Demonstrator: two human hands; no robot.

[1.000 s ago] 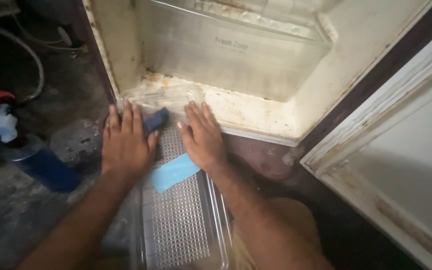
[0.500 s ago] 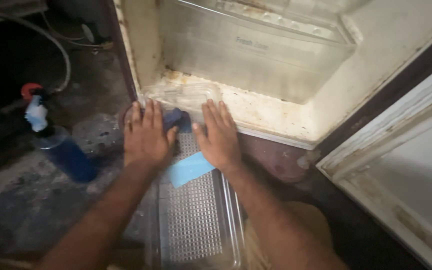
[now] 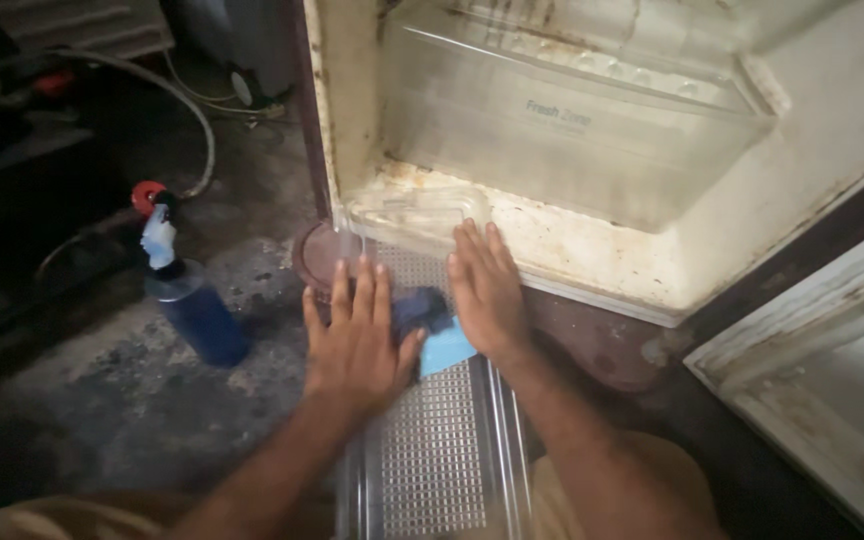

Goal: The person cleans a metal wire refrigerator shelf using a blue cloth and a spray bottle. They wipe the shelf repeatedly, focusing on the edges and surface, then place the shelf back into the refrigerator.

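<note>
A clear plastic fridge tray (image 3: 504, 440) with a white grid liner lies on the floor, its far end resting on the sill of an open, stained fridge (image 3: 592, 250). My left hand (image 3: 357, 335) lies flat on the tray, fingers spread, pressing a blue cloth (image 3: 430, 325) whose darker wet part bunches beside the thumb. My right hand (image 3: 489, 290) rests flat on the tray's right side, touching the cloth's lighter edge.
A blue spray bottle (image 3: 187, 295) with a white trigger and red cap stands on the dirty floor to the left. A clear crisper drawer (image 3: 572, 130) sits inside the fridge. The fridge door (image 3: 822, 390) hangs open at right. Hoses lie at back left.
My left hand has slid back toward me along the tray, dragging the cloth with it. The view has shifted left and up, so everything sits further right.
</note>
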